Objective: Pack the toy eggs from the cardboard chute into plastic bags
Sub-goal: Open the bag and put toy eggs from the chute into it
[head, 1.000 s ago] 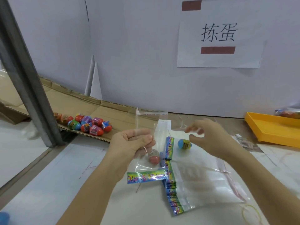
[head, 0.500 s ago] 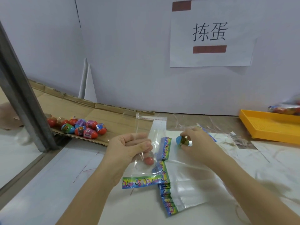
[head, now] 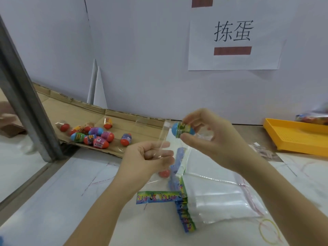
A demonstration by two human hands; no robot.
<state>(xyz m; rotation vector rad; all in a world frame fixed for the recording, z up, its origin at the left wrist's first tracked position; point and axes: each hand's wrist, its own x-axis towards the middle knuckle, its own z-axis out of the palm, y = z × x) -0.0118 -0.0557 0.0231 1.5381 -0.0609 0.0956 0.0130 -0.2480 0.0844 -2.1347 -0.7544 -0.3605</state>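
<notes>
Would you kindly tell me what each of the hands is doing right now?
Left hand: grips the clear plastic bag.
Right hand: pinches a blue toy egg.

The paper sheet [head: 234,55] on the wall [head: 142,50] reads "拣蛋" in black characters. Print on the eggs [head: 99,142] and the bag strip [head: 158,197] is too blurred to read

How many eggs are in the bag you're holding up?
1: a red egg in the clear bag, below the left hand pinching it. The hand may hide more. The right hand holds a blue egg outside.
</notes>
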